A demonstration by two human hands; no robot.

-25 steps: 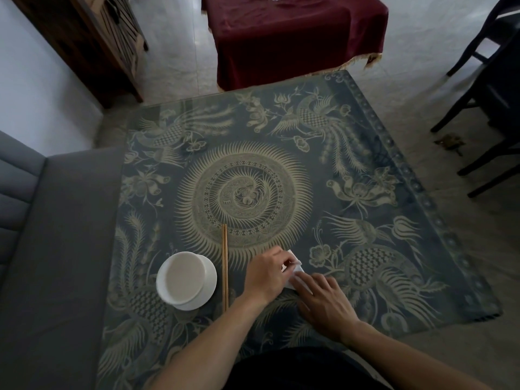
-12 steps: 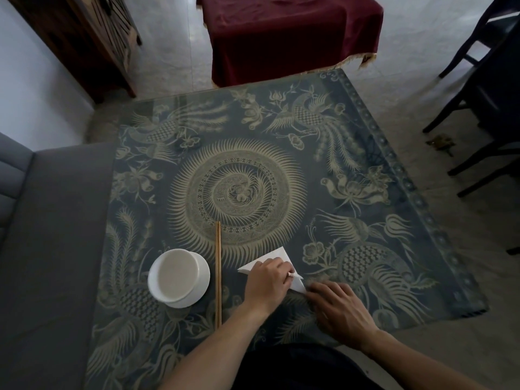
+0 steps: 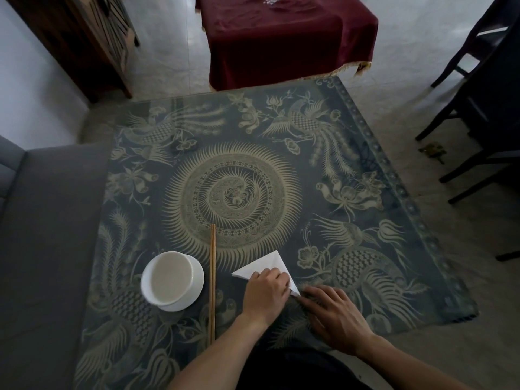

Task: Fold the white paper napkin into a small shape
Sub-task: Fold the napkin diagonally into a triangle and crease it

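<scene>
White paper napkin: folded triangle, lying just right of the chopsticks. Your left hand bears on it, fingers curled; pinching or pressing, cannot tell. Right hand lies flat at its near corner. Likely light, limp, tearable: take corners.

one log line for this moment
napkin: triangle, flat on table | left hand: on napkin | right hand: at its near corner
</scene>
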